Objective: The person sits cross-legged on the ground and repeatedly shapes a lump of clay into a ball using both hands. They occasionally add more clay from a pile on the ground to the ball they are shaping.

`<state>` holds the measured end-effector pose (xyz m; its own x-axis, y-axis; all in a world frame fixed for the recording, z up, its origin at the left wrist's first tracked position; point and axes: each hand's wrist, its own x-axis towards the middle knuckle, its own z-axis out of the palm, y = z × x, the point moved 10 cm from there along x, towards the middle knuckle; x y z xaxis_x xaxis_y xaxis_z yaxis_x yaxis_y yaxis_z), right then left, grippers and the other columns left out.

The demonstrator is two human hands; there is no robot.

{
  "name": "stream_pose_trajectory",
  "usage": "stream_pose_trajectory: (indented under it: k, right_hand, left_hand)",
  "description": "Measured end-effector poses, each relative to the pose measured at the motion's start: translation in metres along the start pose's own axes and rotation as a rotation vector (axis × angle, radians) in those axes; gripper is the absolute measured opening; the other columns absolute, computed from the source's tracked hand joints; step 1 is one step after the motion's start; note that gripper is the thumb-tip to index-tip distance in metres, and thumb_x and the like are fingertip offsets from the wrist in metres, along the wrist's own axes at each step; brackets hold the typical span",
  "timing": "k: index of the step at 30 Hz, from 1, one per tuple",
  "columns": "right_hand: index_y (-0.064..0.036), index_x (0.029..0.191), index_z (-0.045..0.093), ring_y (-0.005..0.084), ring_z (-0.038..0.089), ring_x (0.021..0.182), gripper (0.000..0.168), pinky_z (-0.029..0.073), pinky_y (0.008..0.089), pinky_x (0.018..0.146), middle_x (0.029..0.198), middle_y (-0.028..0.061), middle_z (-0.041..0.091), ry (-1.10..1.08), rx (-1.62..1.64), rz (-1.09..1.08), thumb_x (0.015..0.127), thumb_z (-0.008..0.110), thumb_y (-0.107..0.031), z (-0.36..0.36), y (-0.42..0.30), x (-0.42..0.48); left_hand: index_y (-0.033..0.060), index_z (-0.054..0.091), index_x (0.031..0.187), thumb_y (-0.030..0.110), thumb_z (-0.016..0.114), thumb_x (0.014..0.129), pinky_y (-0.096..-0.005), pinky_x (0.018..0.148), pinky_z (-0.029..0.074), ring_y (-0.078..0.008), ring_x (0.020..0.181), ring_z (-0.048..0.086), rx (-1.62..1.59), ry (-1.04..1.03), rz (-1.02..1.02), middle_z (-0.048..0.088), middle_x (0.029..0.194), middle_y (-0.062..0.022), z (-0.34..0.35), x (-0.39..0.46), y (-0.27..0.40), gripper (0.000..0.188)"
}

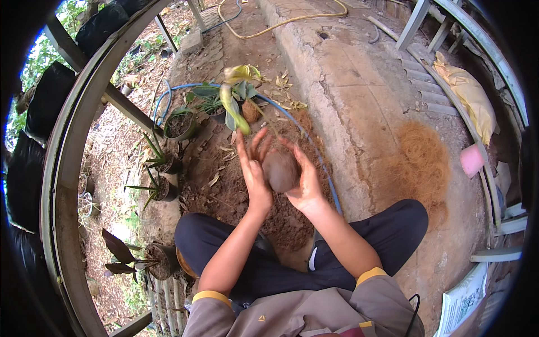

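Note:
A rounded brown ball of soil point(281, 172) is cupped between my two hands, above the ground in front of my crossed legs. From its top a thin stem leads up to yellow-green leaves point(229, 105), blurred in places. My left hand point(257, 181) presses its palm side to the ball's left, fingers spread and pointing away from me. On the other side, my right hand point(308, 179) curves around the ball's right and underside. Below both hands lies loose dark soil point(236, 189). Beyond them a fibre-wrapped ball point(251, 111) sits by green leaves.
A blue hose point(322, 162) curves past the soil on the right. Coconut fibre point(421, 164) lies heaped on the concrete, near a pink container point(472, 160) and a yellowish sack point(465, 94). Several potted plants point(180, 124) line the left, inside a metal frame point(63, 185).

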<state>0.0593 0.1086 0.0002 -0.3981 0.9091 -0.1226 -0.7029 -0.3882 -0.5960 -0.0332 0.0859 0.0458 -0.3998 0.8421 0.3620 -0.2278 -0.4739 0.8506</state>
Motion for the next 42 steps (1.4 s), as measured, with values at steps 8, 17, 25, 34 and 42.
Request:
stream_pose_trajectory:
  k: [8, 17, 25, 34, 42]
  right_hand:
    - [-0.002, 0.109, 0.059, 0.0122, 0.053, 0.101, 0.024, 0.042, 0.0266, 0.085, 0.108, 0.0054, 0.060, -0.052, -0.634, -0.304, 0.089, 0.057, -0.016, 0.003, -0.008, 0.003]
    - [0.002, 0.099, 0.065, 0.0159, 0.057, 0.101, 0.024, 0.045, 0.0292, 0.086, 0.105, 0.0117, 0.063, -0.056, -0.898, -0.481, 0.084, 0.064, -0.017, 0.011, -0.038, 0.002]
    - [0.003, 0.095, 0.065, 0.0174, 0.064, 0.087, 0.022, 0.048, 0.0307, 0.079, 0.091, 0.0127, 0.068, -0.137, -0.889, -0.450, 0.082, 0.064, -0.014, 0.012, -0.033, 0.000]
    - [0.003, 0.096, 0.063, 0.0154, 0.062, 0.089, 0.023, 0.047, 0.0286, 0.082, 0.088, 0.0103, 0.067, 0.110, -0.625, -0.477, 0.091, 0.056, -0.018, -0.003, -0.033, -0.005]
    - [0.002, 0.111, 0.060, 0.0290, 0.054, 0.109, 0.045, 0.044, 0.0373, 0.092, 0.124, 0.0173, 0.052, 0.134, -1.088, -0.440, 0.086, 0.062, -0.036, -0.007, -0.028, 0.003]
  left_hand:
    - [0.0075, 0.044, 0.127, 0.059, 0.041, 0.089, -0.0407, 0.098, 0.039, -0.0254, 0.114, 0.049, -0.365, 0.219, -0.622, 0.050, 0.120, -0.0108, -0.017, -0.014, -0.056, 0.064]
    - [0.0095, 0.040, 0.133, 0.062, 0.037, 0.089, -0.0402, 0.103, 0.033, -0.0220, 0.122, 0.042, -0.455, 0.148, -0.718, 0.045, 0.130, -0.0070, 0.011, -0.029, -0.056, 0.069]
    - [0.0097, 0.038, 0.135, 0.068, 0.036, 0.086, -0.0367, 0.102, 0.035, -0.0216, 0.119, 0.046, -0.438, 0.042, -0.841, 0.049, 0.126, -0.0110, 0.015, -0.041, -0.075, 0.076]
    - [0.0100, 0.036, 0.136, 0.070, 0.034, 0.084, -0.0430, 0.104, 0.033, -0.0255, 0.122, 0.043, -0.470, 0.123, -0.700, 0.043, 0.137, -0.0099, 0.014, -0.027, -0.058, 0.079]
    - [0.0062, 0.035, 0.136, 0.059, 0.039, 0.087, -0.0415, 0.105, 0.033, -0.0248, 0.122, 0.043, -0.651, 0.122, -0.641, 0.043, 0.135, -0.0120, 0.008, -0.028, -0.076, 0.073]
